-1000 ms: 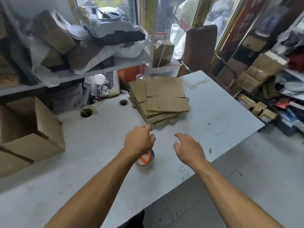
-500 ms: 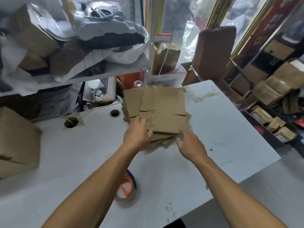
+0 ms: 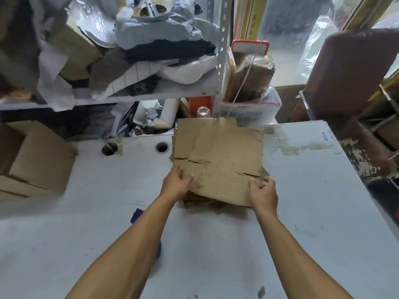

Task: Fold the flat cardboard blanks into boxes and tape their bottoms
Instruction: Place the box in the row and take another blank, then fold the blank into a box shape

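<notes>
Both hands, left (image 3: 176, 184) and right (image 3: 263, 194), grip top cardboard blank (image 3: 222, 165); folded box (image 3: 41, 158) far left on bench (image 3: 302, 212).

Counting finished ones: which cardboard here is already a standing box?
The box at the table's left edge; the blanks under both hands lie flat.

You face a scuffed pale-grey tabletop (image 3: 302, 190) with two round cable holes at its far left. Beyond stands a cluttered grey metal shelf (image 3: 164, 93); far right, a brown padded chair back (image 3: 349, 72) before plastic-draped windows (image 3: 287, 39).
</notes>
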